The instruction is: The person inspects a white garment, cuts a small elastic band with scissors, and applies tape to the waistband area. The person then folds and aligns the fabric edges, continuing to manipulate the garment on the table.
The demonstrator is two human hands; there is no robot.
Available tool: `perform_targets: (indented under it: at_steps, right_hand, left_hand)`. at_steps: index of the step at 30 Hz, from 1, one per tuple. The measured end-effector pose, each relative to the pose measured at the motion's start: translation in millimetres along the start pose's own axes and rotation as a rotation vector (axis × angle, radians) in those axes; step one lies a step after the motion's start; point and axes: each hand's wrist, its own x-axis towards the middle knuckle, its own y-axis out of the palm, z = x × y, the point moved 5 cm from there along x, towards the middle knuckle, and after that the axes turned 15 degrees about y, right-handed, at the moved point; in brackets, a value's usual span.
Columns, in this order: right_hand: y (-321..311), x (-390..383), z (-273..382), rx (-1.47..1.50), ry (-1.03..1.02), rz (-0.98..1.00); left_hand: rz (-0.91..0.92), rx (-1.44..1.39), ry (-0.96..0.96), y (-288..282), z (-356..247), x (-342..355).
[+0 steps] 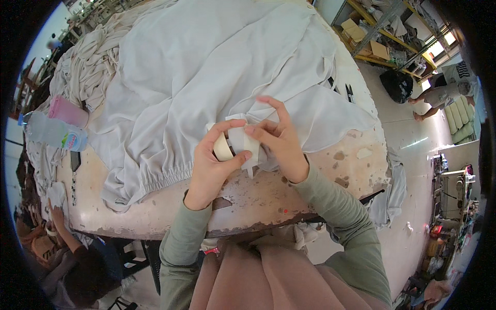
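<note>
A large pale grey garment (181,67) is spread in loose folds over the table, its gathered elastic edge towards me. Near the table's front edge, my left hand (205,168) is closed round a cream roll that looks like tape (222,150), its thumb and forefinger also pinching a small folded piece of pale cloth (239,140). My right hand (285,147) pinches the top of that same cloth between thumb and fingertips, with the forefinger raised. A narrow pale strip hangs below the cloth. Fingers hide part of the roll and the cloth's far side.
Black thread snips (350,94) lie at the table's right. On the left stand a pink container (68,110) and a tilted water bottle (54,132), beside heaped beige fabric (88,62). People are at both sides; metal shelving (380,26) stands at the far right.
</note>
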Motion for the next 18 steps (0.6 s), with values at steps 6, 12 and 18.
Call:
perform_targets:
  at_steps: [6, 12, 18]
  right_hand:
    - [0.9, -2.6, 18.4, -0.461, -0.399, -0.204]
    - [24.4, -23.6, 30.5, -1.07, -0.916, -0.09]
    - [25.6, -18.2, 30.3, -1.251, -1.087, -0.054]
  left_hand:
    - [0.029, 0.069, 0.05, -1.8, 0.7, 4.4]
    - [-0.226, -0.309, -0.118, -9.8, 5.9, 4.9]
    - [-0.159, -0.229, -0.035, -18.0, -10.4, 10.9]
